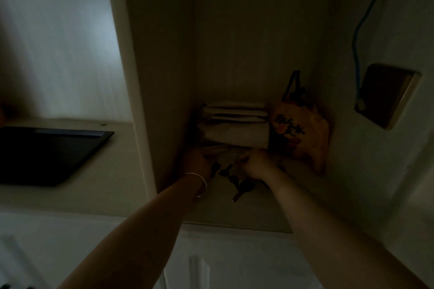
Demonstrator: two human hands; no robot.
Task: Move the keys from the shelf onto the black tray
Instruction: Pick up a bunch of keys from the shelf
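Observation:
The scene is dim. Several dark-headed keys (234, 178) lie on the shelf (246, 213) inside a pale alcove, between my two hands. My left hand (198, 163), with a thin bangle on the wrist, rests at the left end of the keys with fingers curled. My right hand (254, 164) is curled over their right end and touches them. Whether either hand grips a key is too dark to tell. The black tray (47, 155) sits empty on the counter to the left, beyond the alcove's side wall.
Folded white cloths (234, 124) are stacked at the back of the shelf. A yellow flowered bag (300, 134) leans in the right corner. On the right wall are a brown switch plate (387, 96) and a blue cable (357, 42). A window (58, 49) glows at left.

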